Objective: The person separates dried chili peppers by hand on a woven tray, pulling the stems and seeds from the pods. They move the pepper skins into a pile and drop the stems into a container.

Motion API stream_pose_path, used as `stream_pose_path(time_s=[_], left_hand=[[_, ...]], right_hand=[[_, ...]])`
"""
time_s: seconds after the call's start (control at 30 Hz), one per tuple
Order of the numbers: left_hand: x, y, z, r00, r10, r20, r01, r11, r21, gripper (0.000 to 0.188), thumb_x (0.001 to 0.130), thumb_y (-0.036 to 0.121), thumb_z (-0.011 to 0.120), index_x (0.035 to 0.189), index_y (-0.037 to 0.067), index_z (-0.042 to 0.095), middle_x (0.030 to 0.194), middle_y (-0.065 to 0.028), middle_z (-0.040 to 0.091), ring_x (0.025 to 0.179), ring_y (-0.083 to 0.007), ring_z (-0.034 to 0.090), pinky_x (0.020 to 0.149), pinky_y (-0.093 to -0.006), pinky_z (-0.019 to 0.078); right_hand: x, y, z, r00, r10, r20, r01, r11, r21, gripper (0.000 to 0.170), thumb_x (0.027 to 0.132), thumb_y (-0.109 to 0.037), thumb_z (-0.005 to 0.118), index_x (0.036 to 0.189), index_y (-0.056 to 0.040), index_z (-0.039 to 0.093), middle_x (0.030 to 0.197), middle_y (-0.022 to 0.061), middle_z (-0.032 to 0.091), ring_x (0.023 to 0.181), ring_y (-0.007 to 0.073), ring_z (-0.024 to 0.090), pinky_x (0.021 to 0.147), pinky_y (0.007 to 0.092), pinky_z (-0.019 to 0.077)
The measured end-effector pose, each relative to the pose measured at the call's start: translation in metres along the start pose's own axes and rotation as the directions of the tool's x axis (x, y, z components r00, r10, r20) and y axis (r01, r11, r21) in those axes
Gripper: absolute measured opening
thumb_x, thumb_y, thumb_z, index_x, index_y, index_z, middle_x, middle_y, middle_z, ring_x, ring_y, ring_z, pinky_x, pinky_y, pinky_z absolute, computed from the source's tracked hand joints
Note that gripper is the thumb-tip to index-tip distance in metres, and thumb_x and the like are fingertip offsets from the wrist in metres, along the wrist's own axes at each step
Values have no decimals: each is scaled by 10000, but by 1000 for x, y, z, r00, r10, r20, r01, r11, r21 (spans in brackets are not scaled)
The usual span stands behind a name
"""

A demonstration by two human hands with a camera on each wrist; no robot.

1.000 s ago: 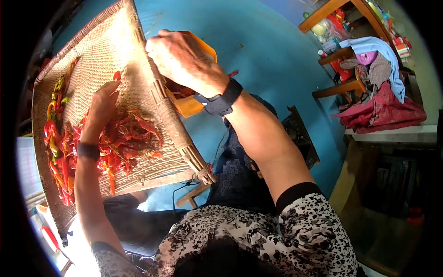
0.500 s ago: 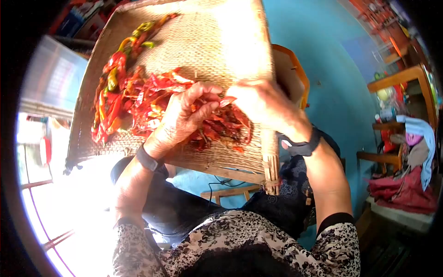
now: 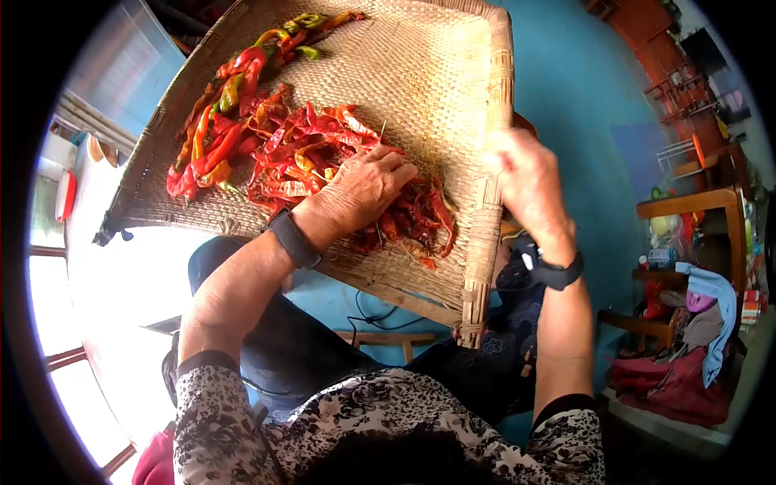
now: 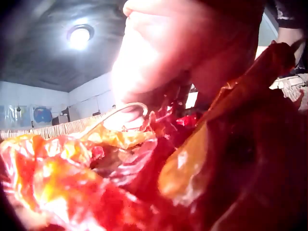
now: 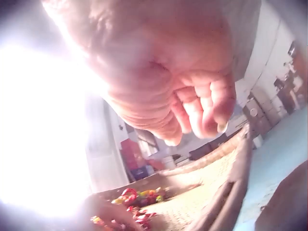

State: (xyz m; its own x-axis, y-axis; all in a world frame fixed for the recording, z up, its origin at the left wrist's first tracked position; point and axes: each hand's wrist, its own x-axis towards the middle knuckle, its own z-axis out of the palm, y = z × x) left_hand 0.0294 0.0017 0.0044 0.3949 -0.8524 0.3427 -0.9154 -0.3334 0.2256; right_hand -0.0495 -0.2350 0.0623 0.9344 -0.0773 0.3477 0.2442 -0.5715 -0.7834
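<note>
Red peppers [image 3: 303, 149] lay under L fingers [image 3: 392, 166], in woven tray [image 3: 436, 73].
Skins wrinkled, glossy, w/ orange patches; L fingers bunched, pinch unclear; R fingers [image 5: 193, 103] loosely curled nr tray rim.

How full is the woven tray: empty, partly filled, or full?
Partly filled: peppers lie over part of the tray; bare weave shows beside them.
</note>
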Motion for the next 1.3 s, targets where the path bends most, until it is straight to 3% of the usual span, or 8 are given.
stream_pose_path(time_s=[0.13,0.3,0.4,0.6,0.9,1.0,1.03,1.3], left_hand=[[1,-5,-1,1000,-20,-13,21,999,43,187,771,72,599,956,42,611,911,-103,584,911,-300,581,783,-396,500],[0,-13,-13,986,-128,103,112,982,154,71,758,71,582,826,53,587,865,-110,598,851,-292,615,683,-388,523],[-2,-17,-16,990,-100,96,84,985,153,49,759,74,582,805,58,583,822,-102,602,784,-289,630,634,-387,527],[-4,-12,-23,994,-88,63,75,982,176,32,775,78,577,804,65,580,815,-102,611,769,-292,637,636,-389,532],[-7,-8,-43,989,-115,-95,101,985,-138,67,869,90,557,840,31,573,816,-126,591,772,-305,618,659,-363,503],[8,-26,-40,987,-98,-130,68,974,-218,57,844,57,602,876,15,583,818,-138,603,772,-315,618,673,-374,502],[10,-28,-41,977,-83,-194,24,958,-287,96,807,5,640,892,8,595,828,-139,609,764,-302,623,675,-374,507],[15,-4,-52,958,-251,-136,112,768,-630,96,861,29,651,956,38,644,829,-66,653,799,-166,657,710,-298,529]], right_hand=[[-6,5,32,801,197,565,188,814,-549,256,831,-228,705,961,-23,623,786,113,624,695,238,605,643,376,497],[-19,10,42,827,-240,509,488,757,-435,243,748,-139,733,913,-22,598,781,161,616,780,354,616,671,443,470],[-10,10,41,797,-4,604,364,800,-476,187,760,-75,693,901,-6,592,782,173,625,766,365,621,652,443,477],[2,-17,20,873,66,483,135,920,-368,131,808,-32,665,928,3,629,749,160,659,656,205,642,615,335,486],[17,24,-44,884,19,-468,-49,998,-51,137,930,-111,605,1018,-15,647,780,-6,643,666,57,561,609,225,476],[19,57,-56,938,144,-315,-265,883,-387,234,932,-183,620,1089,-10,624,847,29,661,699,80,584,584,231,479],[17,54,-49,940,-105,-325,-134,761,-635,284,919,-186,629,1141,-8,617,899,59,674,759,103,598,681,256,499],[9,-33,36,940,29,340,6,995,-102,323,859,-205,700,1071,3,575,811,115,654,666,170,592,583,341,476]])
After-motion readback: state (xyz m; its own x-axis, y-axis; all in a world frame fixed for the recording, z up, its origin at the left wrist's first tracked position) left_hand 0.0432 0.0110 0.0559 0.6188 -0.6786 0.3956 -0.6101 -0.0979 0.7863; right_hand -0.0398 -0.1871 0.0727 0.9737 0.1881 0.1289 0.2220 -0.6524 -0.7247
